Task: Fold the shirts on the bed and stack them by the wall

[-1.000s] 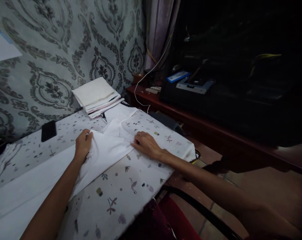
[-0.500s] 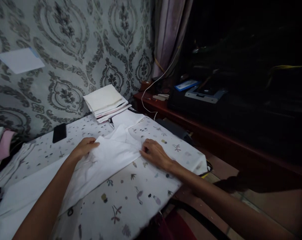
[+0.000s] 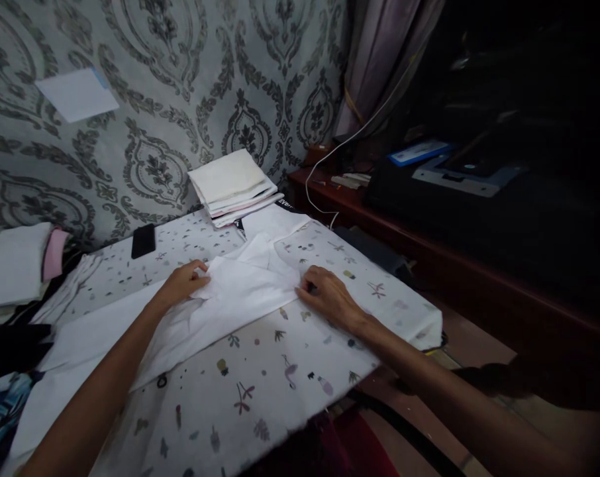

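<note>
A white garment (image 3: 253,281) lies partly folded over a cloth printed with small plants and figures. Dark bands with white lettering show at its far end. My left hand (image 3: 185,283) is closed in a pinch on the garment's left edge. On the opposite side, my right hand (image 3: 327,295) pinches the right edge between thumb and curled fingers. The near part of the garment runs down to the lower left, partly behind my left forearm.
A stack of folded cloths (image 3: 235,182) stands by the patterned wall, with a black phone (image 3: 144,241) to its left. More folded clothes (image 3: 14,265) lie at far left. A reddish wooden ledge (image 3: 404,232) carrying dark equipment and a white cable borders the right side.
The view has turned left, so the scene sits farther right and more clothes show at the left. Both hands remain at the garment's edges, with little movement against it.
</note>
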The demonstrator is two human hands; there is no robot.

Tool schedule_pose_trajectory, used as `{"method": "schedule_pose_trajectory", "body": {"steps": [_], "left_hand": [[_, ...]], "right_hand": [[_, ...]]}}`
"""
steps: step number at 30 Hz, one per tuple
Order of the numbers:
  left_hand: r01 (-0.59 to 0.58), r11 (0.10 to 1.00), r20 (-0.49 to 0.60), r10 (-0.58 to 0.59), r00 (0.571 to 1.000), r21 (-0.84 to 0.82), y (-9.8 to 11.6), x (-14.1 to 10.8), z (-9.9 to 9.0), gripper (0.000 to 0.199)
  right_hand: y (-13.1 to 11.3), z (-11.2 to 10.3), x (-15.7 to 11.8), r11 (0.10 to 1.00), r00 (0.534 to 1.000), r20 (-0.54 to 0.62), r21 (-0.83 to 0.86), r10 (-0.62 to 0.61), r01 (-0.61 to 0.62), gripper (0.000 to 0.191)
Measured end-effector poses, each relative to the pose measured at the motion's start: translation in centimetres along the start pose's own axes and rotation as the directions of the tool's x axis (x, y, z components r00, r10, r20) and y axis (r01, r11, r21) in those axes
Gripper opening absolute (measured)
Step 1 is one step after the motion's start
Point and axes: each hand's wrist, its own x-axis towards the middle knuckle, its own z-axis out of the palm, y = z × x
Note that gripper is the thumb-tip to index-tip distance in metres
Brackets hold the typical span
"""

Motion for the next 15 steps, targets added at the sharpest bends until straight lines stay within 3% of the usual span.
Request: {"method": "schedule_pose_trajectory", "body": {"steps": [4,8,11,15], "left_hand": [[-0.024,0.962,-0.117,0.057,0.992,0.271,0.2,-1.5,0.4,0.03],[-0.043,0.877,-0.279,0.198,0.94,0.479,1.7,-2.8,1.1,0.035],[-0.231,0.885,-0.175,0.323,0.93,0.405,2.5,-3.2,2.1,0.049],[-0.339,0.876,0.086,0.33,0.94,0.342,2.5,-3.0,3.9,0.065]], "right_hand": [[0.0,0.0,0.0,1.0,1.0,-0.005,0.004,0.008,-0.008,0.02],[-0.3,-0.3,0.0,1.0,1.0,0.013,0.012,0.011,-0.012,0.018],[-0.6,-0.6,-0.1,0.999,1.0,0.02,0.036,0.017,-0.018,0.016],[-0.3,-0.8,-0.1,0.996,1.0,0.02,0.088,0.013,-0.015,0.014]]}}
